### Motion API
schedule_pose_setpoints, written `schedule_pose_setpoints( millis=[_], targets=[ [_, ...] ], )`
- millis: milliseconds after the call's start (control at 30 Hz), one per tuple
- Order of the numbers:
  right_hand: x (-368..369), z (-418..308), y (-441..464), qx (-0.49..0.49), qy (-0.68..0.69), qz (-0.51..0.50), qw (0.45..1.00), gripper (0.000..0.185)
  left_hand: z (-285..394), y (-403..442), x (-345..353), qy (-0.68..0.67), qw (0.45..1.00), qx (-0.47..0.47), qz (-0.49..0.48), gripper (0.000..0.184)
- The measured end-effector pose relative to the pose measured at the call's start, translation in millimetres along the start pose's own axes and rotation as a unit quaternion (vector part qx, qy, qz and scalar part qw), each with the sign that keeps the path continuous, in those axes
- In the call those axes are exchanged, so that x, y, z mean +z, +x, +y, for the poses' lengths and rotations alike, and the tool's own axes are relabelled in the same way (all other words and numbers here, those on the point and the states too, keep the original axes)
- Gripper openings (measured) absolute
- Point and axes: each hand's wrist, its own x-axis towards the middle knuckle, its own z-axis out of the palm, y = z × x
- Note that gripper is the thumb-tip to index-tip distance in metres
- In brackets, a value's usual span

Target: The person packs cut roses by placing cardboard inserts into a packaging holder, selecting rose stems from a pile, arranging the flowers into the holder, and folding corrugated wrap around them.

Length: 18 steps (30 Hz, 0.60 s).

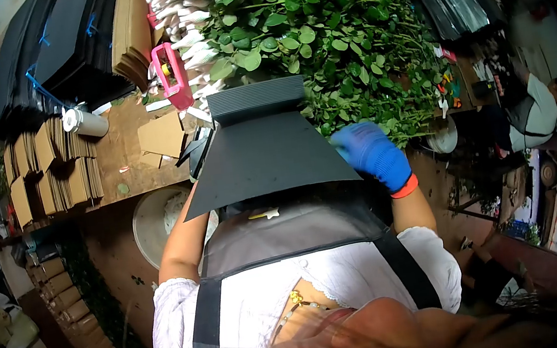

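Note:
A black cardboard sheet [268, 154] stands tilted in front of my chest, its ribbed corrugated strip [257, 98] folded over at the far end. My right hand [372, 155], in a blue knitted glove with an orange cuff, is closed at the sheet's right edge, fingertips partly behind it. My left forearm runs up to the sheet's left side, but the hand itself is hidden behind the cardboard. Close to that left edge lies a dark object [198, 148] whose kind I cannot make out. Beyond the sheet spreads a large pile of leafy green stems [338, 37].
White-wrapped bundles [189, 16] line the pile's left side, near a pink plastic holder [171, 79]. Further left are black cardboard stacks [71, 43], folded brown cardboard [53, 166] and a white bottle [85, 122]. A white bucket [150, 224] stands below. Another person [533, 113] is at far right.

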Motion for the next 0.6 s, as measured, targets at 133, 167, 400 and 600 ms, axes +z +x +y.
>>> schedule_pose_setpoints(
  millis=[133, 167, 400, 600],
  targets=[
    [51.9, -16.8, 21.0, -0.295, 0.488, 0.172, 0.803, 0.052, -14.6, 9.4, 9.3, 0.001, 1.0, 0.016, 0.001, 0.025],
    [61.6, -31.7, 45.0, -0.285, 0.586, 0.179, 0.737, 0.055, -22.8, 12.9, 15.3, 0.004, 1.0, 0.027, 0.005, 0.025],
    [-1.7, -44.6, 120.9, -0.12, 0.116, 0.52, 0.838, 0.064, 1.1, 28.7, 3.5, 0.032, 0.995, 0.098, 0.009, 0.027],
    [-2.8, 13.4, 102.1, -0.113, 0.393, 0.532, 0.741, 0.047, 1.4, 24.7, 6.1, 0.009, 0.997, 0.069, 0.041, 0.03]
  ],
)
